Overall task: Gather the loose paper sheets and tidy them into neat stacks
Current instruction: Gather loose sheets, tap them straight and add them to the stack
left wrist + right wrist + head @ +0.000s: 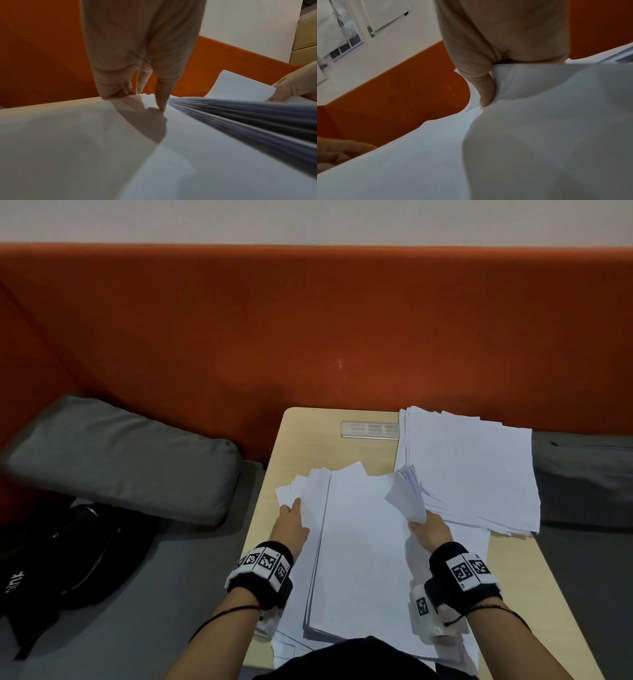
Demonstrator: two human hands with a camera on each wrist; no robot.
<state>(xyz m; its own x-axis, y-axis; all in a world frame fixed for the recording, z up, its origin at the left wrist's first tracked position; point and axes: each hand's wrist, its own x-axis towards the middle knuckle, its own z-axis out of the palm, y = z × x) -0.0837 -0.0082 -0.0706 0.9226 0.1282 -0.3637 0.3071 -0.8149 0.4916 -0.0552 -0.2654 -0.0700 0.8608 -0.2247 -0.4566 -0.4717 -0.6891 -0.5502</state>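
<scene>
A thick stack of white paper sheets (363,559) lies on the small wooden table (308,433) in front of me. My left hand (291,513) holds the stack's left edge, where several sheets stick out askew; in the left wrist view the left hand (142,86) has its thumb pressed on top and its fingers curled over the sheets' far edge. My right hand (428,529) pinches a lifted, curling bundle of sheets at the stack's right edge, with the thumb (485,93) on top. A second, fanned pile of sheets (469,463) lies at the back right.
An orange padded backrest (308,320) rises behind the table. A grey cushion (120,453) and a black bag (68,549) lie on the seat to the left, a dark cushion (582,474) to the right. A socket panel (370,429) sits in the table's far edge.
</scene>
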